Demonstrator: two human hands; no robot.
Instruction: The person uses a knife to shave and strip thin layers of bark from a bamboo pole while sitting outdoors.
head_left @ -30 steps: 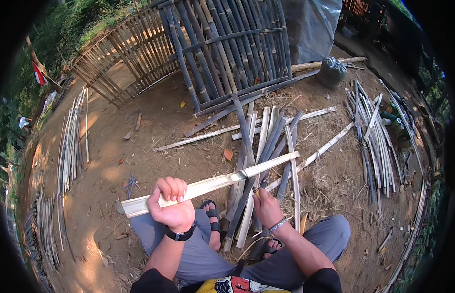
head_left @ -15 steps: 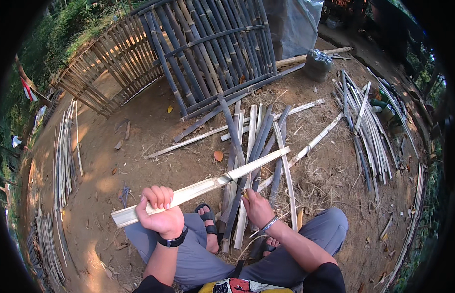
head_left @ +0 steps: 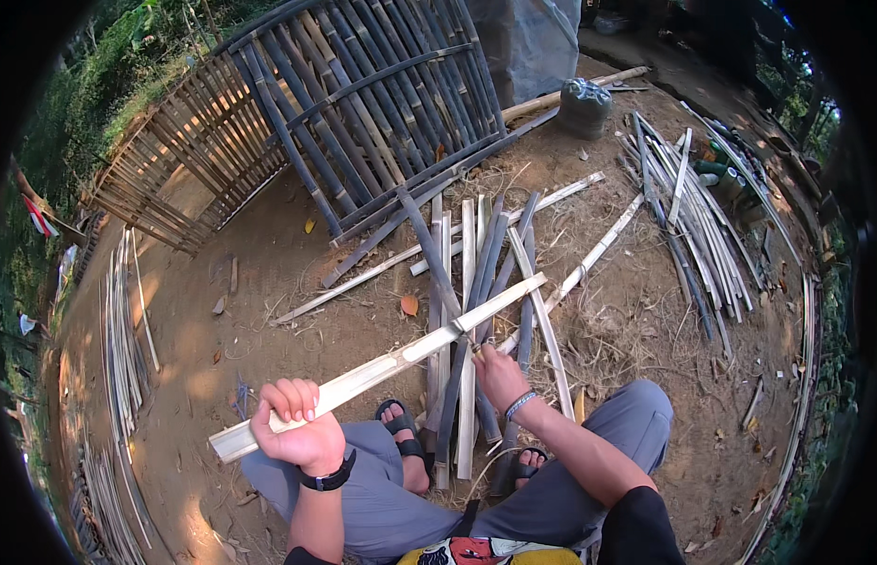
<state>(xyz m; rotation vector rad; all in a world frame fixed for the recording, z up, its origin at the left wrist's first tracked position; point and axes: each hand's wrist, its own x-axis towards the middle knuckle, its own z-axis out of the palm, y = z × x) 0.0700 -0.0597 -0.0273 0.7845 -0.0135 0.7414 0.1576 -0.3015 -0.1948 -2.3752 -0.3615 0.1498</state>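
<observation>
A long pale split-bamboo strip (head_left: 382, 365) slants across in front of me, from the lower left up to the right. My left hand (head_left: 297, 428) is closed round its near end, with the fingers curled over the upper edge. In my right hand (head_left: 502, 379) is a knife (head_left: 463, 330), gripped low, its handle mostly hidden by the fingers. The narrow blade meets the strip toward its far end. Below that end lie crossed pale and dark bamboo slats (head_left: 429, 254), spread on the ground between my sandalled feet and the panel.
A dark bamboo-slat panel (head_left: 363, 104) leans ahead, beside a lighter slatted fence (head_left: 179, 155). A tied plastic bag (head_left: 584, 105) sits right of it. Bundles of strips lie at right (head_left: 707, 231) and left (head_left: 123, 339). Fibrous shavings (head_left: 627, 325) litter the soil.
The knife blade has moved along the strip toward its far end. Both hands keep their grip. The whole view has shifted slightly, with the background moving left.
</observation>
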